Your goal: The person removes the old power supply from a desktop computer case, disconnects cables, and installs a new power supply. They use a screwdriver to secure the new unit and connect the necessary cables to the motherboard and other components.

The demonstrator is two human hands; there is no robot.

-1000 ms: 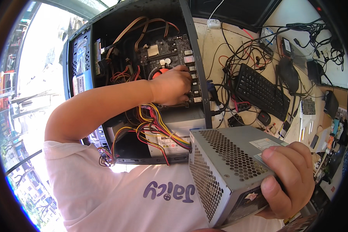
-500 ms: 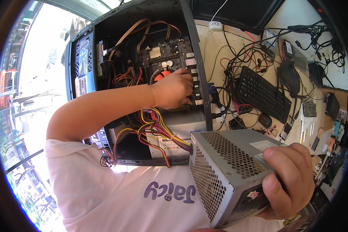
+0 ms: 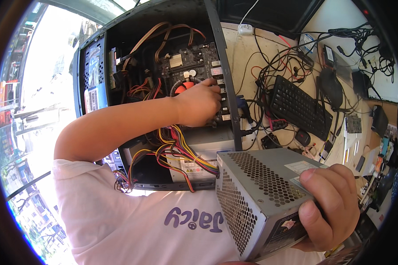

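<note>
My left hand (image 3: 198, 104) reaches into an open black computer case (image 3: 222, 53), its fingers curled at the motherboard's (image 3: 185, 62) right edge, beside a red cooler (image 3: 184, 88); what the fingertips hold or touch is hidden. My right hand (image 3: 329, 205) grips a grey metal power supply (image 3: 265, 174) with perforated sides, held outside the case's lower right corner. Its bundle of coloured wires (image 3: 177, 143) runs into the case. A second power supply (image 3: 223, 138) sits inside the lower part of the case, partly behind those wires.
To the right lie a black keyboard (image 3: 296, 104), a mouse (image 3: 303, 137), tangled cables (image 3: 292, 62), a white plug adapter (image 3: 245, 29) and a loose circuit board (image 3: 353, 123). A dark screen or panel (image 3: 269, 11) is at the top, a bright glass surface (image 3: 35, 88) at left.
My left hand has shifted slightly down along the motherboard's edge, its fingers a little more curled. The case appears slightly lower in view than a second ago.
</note>
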